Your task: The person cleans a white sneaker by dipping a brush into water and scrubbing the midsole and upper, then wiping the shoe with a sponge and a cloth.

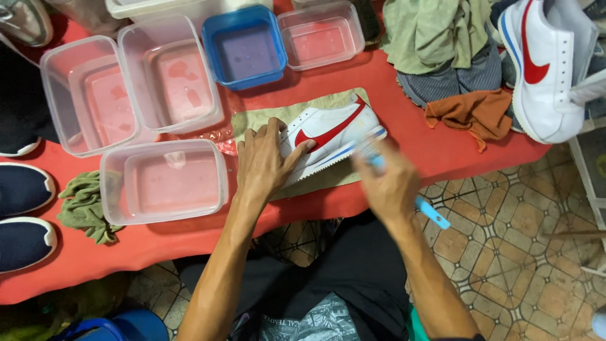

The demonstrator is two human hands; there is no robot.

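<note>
Far left, my crumpled green rag lies on the red table top, touching the nearest clear plastic tub of water. Next comes my left hand, palm down, fingers spread and pressing flat on the heel end of the white leather sneaker with the red side stripe and blue-edged sole. The shoe lies on its side on a pale olive cloth mat, near the table's front edge. I judge a firm, flat press best here, so the shoe does not skid on the wet cloth. Then my right hand, blurred, fingers curled tight around a light blue plastic brush, bristle end at the sole's rim. Short strokes along that ridged edge, I reckon. Farther right, an orange rag sits by another white sneaker.
</note>
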